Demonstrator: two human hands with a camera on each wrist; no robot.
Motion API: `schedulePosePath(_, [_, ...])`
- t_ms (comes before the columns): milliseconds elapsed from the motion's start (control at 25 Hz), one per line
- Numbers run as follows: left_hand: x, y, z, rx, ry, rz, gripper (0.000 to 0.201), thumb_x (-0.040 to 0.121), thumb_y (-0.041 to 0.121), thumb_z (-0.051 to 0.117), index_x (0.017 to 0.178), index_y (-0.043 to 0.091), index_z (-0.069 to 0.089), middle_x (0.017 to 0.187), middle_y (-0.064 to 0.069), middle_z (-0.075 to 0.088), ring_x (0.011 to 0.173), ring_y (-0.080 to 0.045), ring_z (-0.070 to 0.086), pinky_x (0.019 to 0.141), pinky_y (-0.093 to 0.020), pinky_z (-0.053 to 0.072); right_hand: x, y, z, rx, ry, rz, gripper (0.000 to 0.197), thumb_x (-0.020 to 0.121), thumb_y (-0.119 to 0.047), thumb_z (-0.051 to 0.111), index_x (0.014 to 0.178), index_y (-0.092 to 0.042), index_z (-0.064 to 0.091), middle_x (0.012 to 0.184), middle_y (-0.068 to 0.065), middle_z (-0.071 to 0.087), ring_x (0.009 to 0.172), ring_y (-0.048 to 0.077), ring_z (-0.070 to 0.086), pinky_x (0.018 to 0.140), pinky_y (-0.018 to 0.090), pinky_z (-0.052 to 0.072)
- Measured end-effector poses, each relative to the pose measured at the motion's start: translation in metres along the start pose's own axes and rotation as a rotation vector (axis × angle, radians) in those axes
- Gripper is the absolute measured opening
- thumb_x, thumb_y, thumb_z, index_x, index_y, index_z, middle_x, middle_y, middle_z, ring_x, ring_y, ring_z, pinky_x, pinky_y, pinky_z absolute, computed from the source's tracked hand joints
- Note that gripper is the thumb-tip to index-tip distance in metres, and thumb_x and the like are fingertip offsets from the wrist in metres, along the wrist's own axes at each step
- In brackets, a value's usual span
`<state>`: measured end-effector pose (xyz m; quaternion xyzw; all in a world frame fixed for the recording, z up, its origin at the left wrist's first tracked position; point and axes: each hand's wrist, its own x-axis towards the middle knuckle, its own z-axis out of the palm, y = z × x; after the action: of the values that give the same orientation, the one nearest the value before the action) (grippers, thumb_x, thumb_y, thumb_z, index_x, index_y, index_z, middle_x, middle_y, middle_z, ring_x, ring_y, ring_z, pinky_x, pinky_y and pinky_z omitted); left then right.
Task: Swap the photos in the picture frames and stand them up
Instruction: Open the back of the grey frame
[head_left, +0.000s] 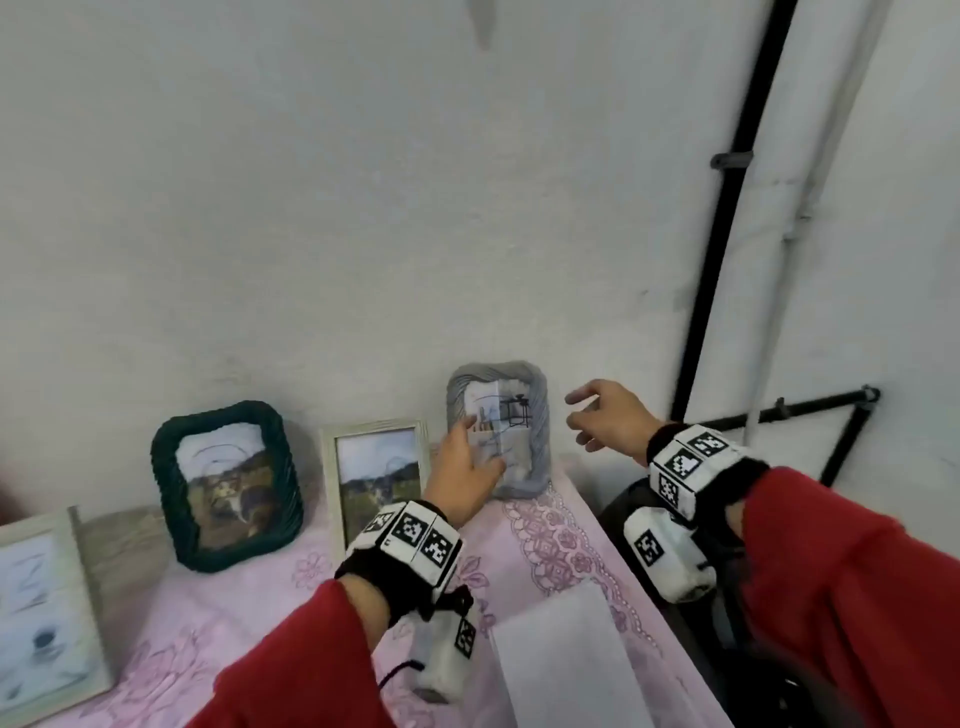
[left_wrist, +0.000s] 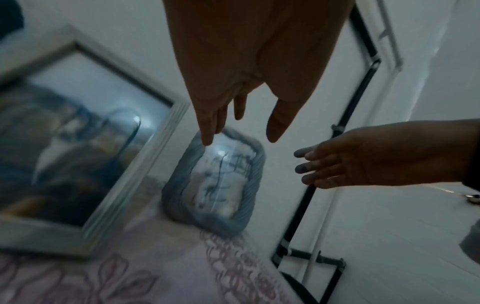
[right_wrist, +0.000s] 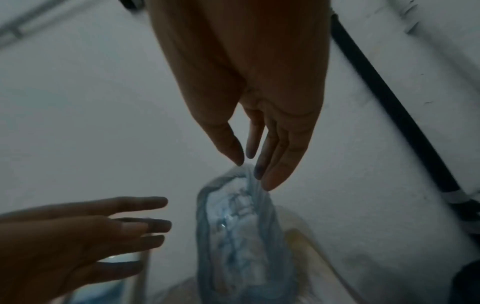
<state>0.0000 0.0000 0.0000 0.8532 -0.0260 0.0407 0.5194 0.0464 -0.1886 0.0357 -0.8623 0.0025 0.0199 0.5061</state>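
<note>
A grey woven picture frame (head_left: 540, 415) (left_wrist: 182, 185) (right_wrist: 262, 230) stands upright against the wall at the table's back right corner. My left hand (head_left: 465, 467) (left_wrist: 241, 123) is in front of its left side, fingers straight, holding nothing. My right hand (head_left: 597, 415) (right_wrist: 254, 162) hovers just right of the frame with fingers spread, apart from it. A pale wooden frame (head_left: 332, 478) (left_wrist: 161, 144) with a landscape photo stands left of the grey one. Further left stands a dark green woven frame (head_left: 171, 467).
Another pale frame (head_left: 78, 571) stands at the near left. A white sheet (head_left: 561, 660) lies on the pink patterned tablecloth (head_left: 550, 540) near the right edge. A black pipe (head_left: 727, 208) runs down the wall on the right, past the table's edge.
</note>
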Motion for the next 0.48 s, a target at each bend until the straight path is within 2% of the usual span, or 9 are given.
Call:
schedulePosePath(80, [0.013,-0.017,0.012,0.008,0.018,-0.058,0.074,0.087,0.01,0.06,0.145,0.004,0.015,0.15,-0.018,0.027,0.139,-0.03,0.028,0.115,-0.042,0.025,0.016,0.013,0.009,-0.095,-0.006,0.018,0.036,0.085,-0.006,0.058,0.119,-0.004,0.049,0.082,0.012,0.057,0.071,0.024,0.057,0.061,0.032,0.051])
schedulePosePath(200, [0.021,-0.037,0.027,0.133,-0.015,-0.196,0.093,0.088,0.025,0.059,0.148,0.013,-0.012,0.156,-0.019,-0.008,0.145,-0.033,-0.006,0.119,-0.046,0.007,0.033,0.033,0.026,-0.145,-0.078,0.025,0.046,0.084,-0.013,0.064,0.124,-0.006,0.042,0.092,0.014,0.06,0.079,0.026,0.057,0.07,0.038,0.051])
schedulePosePath(280, [0.029,-0.046,0.032,0.126,0.014,-0.262,0.099,0.088,0.029,0.06,0.146,0.016,-0.019,0.155,-0.017,-0.015,0.144,-0.034,-0.013,0.118,-0.048,0.003,0.042,0.041,0.037,-0.137,-0.095,0.014,0.05,0.084,-0.016,0.065,0.126,-0.004,0.039,0.098,0.017,0.062,0.084,0.024,0.057,0.077,0.038,0.05])
schedulePosePath(360, [0.039,-0.051,0.033,0.055,0.023,-0.274,0.1,0.087,0.026,0.062,0.147,0.014,-0.018,0.156,-0.019,-0.007,0.145,-0.035,-0.005,0.118,-0.048,0.006,0.049,0.043,0.046,-0.151,-0.087,-0.018,0.05,0.085,-0.018,0.064,0.126,-0.003,0.039,0.107,0.019,0.061,0.094,0.027,0.059,0.086,0.038,0.05])
schedulePosePath(480, [0.051,-0.056,0.031,-0.149,0.059,-0.276,0.094,0.083,0.01,0.065,0.149,0.01,-0.002,0.151,-0.021,0.023,0.139,-0.037,0.025,0.114,-0.049,0.027,0.053,0.039,0.054,-0.134,-0.053,-0.034,0.041,0.087,-0.016,0.062,0.118,0.0,0.04,0.101,0.015,0.053,0.105,0.037,0.058,0.09,0.048,0.05])
